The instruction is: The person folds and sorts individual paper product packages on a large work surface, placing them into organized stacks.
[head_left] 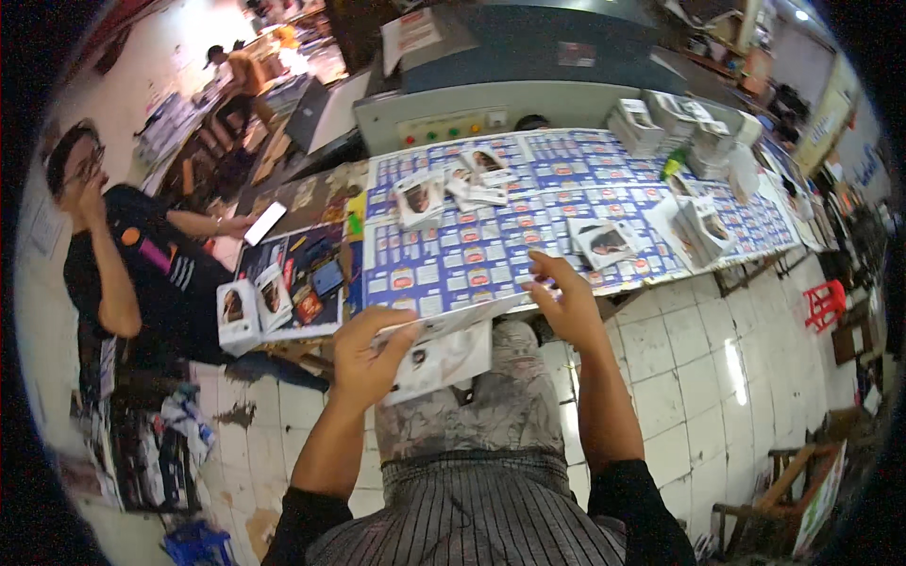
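My left hand [370, 357] grips a flat printed card sheet [429, 370], white with a dark-haired picture on it, held over my lap at the table's near edge. The thumb lies on top and the other fingers are mostly hidden. At the sheet's far right end hovers my right hand [564, 300], its fingers apart and curved; whether a fingertip touches the edge I cannot tell. On the table [472, 255], covered with blue printed sheets, lie a stack of printed cards [604, 242] just beyond my right hand and another pile [420, 200] further left.
Several white stacks [637, 127] stand at the far right, near a green bottle [674, 162]. A fanned pile [694, 231] lies at the right. Left, a person [142, 245] holds a phone [265, 224] beside a tray of small items [316, 278]. A red stool [825, 306] stands right.
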Action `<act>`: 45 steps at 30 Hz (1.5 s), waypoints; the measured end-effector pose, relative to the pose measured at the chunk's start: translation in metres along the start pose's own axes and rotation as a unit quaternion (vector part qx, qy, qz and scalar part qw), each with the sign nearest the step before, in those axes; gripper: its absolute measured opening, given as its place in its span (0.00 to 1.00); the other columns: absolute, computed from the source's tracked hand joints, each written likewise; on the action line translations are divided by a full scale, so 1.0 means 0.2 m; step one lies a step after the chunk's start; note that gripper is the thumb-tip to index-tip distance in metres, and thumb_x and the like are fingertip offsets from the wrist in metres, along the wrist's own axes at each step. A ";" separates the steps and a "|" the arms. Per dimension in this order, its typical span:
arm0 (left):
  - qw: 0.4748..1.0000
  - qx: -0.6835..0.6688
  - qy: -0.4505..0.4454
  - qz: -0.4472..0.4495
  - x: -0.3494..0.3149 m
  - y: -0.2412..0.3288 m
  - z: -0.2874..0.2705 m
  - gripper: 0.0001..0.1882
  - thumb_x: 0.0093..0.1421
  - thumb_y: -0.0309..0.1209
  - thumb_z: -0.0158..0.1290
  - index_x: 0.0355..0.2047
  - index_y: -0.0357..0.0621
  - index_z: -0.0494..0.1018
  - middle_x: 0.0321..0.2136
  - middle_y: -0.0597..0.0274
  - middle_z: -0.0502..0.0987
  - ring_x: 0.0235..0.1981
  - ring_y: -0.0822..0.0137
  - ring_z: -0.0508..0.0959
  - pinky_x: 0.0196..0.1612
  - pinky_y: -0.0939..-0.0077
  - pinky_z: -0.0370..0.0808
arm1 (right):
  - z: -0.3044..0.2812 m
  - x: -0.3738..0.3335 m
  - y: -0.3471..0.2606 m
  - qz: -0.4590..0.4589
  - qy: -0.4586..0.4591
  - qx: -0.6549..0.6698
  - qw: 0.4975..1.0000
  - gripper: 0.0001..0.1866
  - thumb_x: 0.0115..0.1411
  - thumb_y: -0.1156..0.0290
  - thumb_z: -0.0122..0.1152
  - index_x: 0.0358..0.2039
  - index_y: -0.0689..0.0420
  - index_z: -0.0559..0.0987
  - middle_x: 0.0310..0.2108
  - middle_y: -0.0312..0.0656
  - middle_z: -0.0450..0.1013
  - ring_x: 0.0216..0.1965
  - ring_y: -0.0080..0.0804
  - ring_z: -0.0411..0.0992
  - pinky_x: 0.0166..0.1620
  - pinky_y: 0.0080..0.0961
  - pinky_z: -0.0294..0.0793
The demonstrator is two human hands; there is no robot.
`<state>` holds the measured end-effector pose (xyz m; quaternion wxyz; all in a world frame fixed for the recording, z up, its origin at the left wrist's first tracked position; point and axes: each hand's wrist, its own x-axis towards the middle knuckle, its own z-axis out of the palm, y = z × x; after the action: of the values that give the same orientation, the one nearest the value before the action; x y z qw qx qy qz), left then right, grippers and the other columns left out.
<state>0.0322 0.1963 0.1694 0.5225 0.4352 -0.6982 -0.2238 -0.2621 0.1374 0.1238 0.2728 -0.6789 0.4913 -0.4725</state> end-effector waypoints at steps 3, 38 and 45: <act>0.998 -0.050 0.038 0.011 0.01 0.02 0.03 0.06 0.59 0.22 0.61 0.37 0.36 0.79 0.33 0.58 0.81 0.33 0.69 0.80 0.39 0.76 0.75 | -0.02 -0.03 -0.34 -0.258 0.021 -0.192 0.947 0.18 0.57 0.79 0.59 0.49 0.57 0.78 0.46 0.44 0.76 0.47 0.43 0.73 0.51 0.39 0.68; 0.992 -0.027 -0.017 0.119 0.12 0.02 0.01 0.16 0.52 0.19 0.59 0.43 0.39 0.80 0.43 0.50 0.82 0.45 0.55 0.82 0.50 0.67 0.77 | -0.11 -0.09 -0.44 -0.333 0.123 -0.197 0.914 0.09 0.42 0.70 0.72 0.24 0.39 0.84 0.31 0.24 0.78 0.42 0.27 0.74 0.68 0.55 0.51; 0.993 0.004 0.015 0.121 0.11 0.04 0.02 0.09 0.62 0.30 0.56 0.40 0.39 0.79 0.42 0.47 0.82 0.44 0.54 0.82 0.48 0.64 0.77 | -0.09 -0.11 -0.49 -0.337 0.068 -0.192 0.919 0.12 0.45 0.69 0.72 0.32 0.41 0.84 0.38 0.25 0.79 0.44 0.28 0.75 0.69 0.55 0.51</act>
<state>0.0238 0.1811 0.1852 0.5543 0.3533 -0.7387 -0.1496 -0.2396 0.1944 0.2039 -0.0723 -0.8099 0.3321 -0.4781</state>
